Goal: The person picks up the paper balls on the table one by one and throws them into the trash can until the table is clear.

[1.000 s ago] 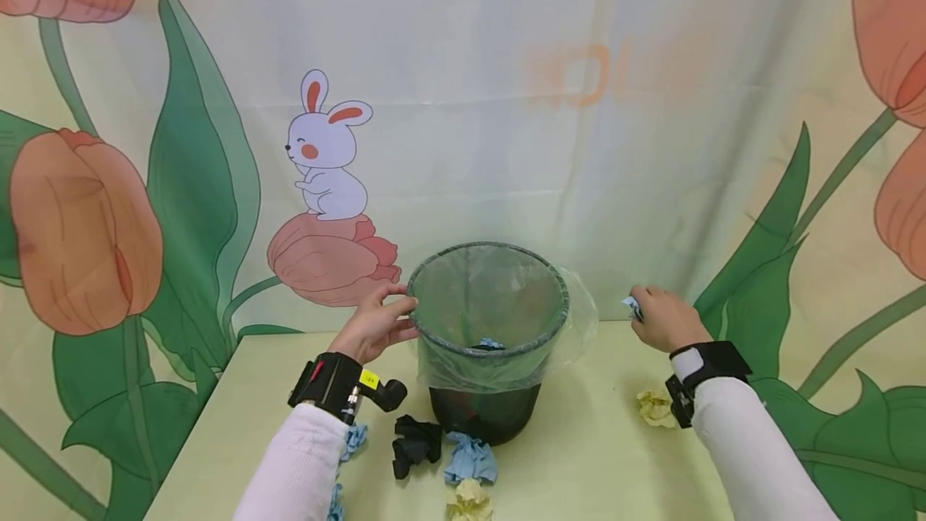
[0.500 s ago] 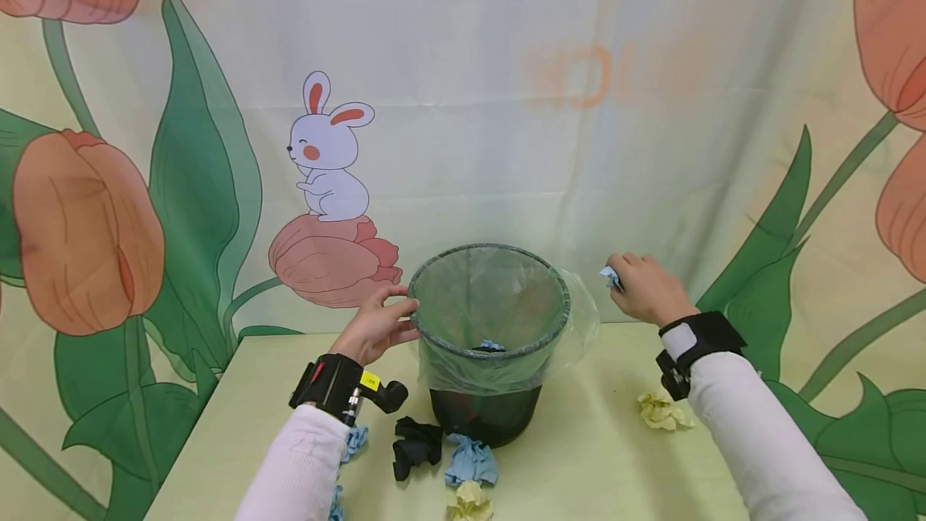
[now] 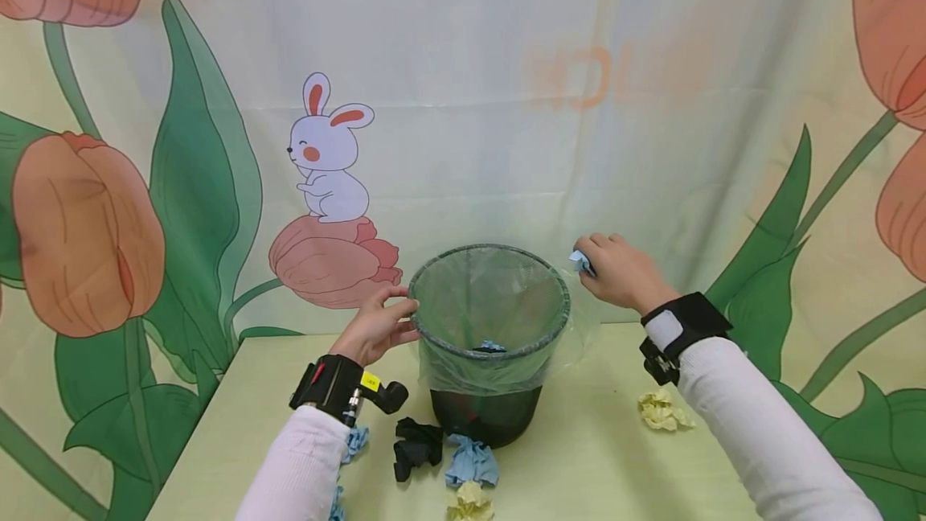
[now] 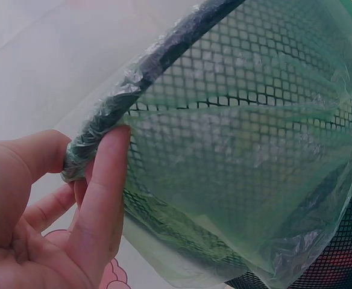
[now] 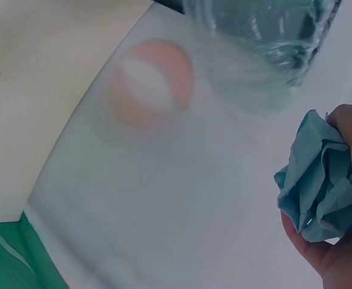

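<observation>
A black mesh wastebasket [image 3: 486, 412] lined with a clear greenish plastic bag [image 4: 212, 180] stands upright on the table. My left hand [image 3: 376, 324] pinches its rim at the left side, thumb and fingers on either side of the bag-covered edge [image 4: 103, 114]. Curled fingers of my right hand [image 3: 618, 272] hold a crumpled blue paper ball [image 5: 320, 180], raised just beyond the right side of the rim. Inside the basket, a bit of blue paper [image 3: 492, 345] and something dark show low down.
In front of the basket lie a black paper ball [image 3: 418, 449], a blue paper ball [image 3: 472, 461] and a yellow one [image 3: 470, 502]. More blue paper [image 3: 354, 442] is partly behind the left sleeve. Another yellow ball [image 3: 661, 410] lies at the right. A printed cloth backdrop [image 3: 470, 103] hangs behind.
My right hand has moved left and upward with the blue paper ball, closer to the basket's rim. The left hand has stayed at the rim.
</observation>
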Motion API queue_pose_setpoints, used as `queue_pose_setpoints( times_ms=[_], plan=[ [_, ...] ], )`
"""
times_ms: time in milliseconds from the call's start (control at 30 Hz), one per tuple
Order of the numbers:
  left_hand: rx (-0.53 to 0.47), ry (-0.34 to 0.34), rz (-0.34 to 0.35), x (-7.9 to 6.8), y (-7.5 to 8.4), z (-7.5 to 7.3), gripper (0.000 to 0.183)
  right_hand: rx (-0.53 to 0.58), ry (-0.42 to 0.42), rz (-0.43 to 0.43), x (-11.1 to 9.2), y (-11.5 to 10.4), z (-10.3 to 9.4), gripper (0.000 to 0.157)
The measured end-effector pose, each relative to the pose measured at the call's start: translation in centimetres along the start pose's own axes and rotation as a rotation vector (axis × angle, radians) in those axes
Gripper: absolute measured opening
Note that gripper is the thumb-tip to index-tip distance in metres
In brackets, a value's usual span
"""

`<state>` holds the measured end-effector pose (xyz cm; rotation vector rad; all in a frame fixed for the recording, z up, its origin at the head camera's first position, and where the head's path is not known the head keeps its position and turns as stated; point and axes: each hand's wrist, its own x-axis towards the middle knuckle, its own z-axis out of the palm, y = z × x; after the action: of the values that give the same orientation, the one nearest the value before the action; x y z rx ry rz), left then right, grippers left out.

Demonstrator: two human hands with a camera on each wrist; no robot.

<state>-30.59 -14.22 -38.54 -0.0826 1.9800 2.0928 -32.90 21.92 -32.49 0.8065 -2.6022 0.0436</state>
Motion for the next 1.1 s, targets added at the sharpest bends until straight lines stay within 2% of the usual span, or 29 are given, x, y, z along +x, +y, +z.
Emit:
queue_pose_setpoints(
  times_ms=[167,367,567,800,1100],
  plan=[
    [-0.002,-0.006,0.0,-0.1,0.1,0.0,0.045,0.003,0.01,-0.041,0.8,-1.0,-0.6,0.019],
    [0.002,-0.002,-0.003,-0.1,0.1,0.0,0.046,0.021,-0.016,-0.069,1.4,-2.1,-1.1,0.024],
    [0.004,-0.001,-0.006,-0.1,0.1,0.0,0.046,0.013,-0.038,-0.111,2.1,-3.2,-1.2,0.025],
    [0.007,0.002,-0.013,-0.1,0.2,0.1,0.046,0.022,-0.025,-0.176,2.7,-5.0,-1.1,0.028],
    [0.01,0.0,-0.012,-0.1,0.1,0.0,0.045,0.054,-0.042,-0.198,2.8,-6.8,-1.1,0.027]
  ],
)
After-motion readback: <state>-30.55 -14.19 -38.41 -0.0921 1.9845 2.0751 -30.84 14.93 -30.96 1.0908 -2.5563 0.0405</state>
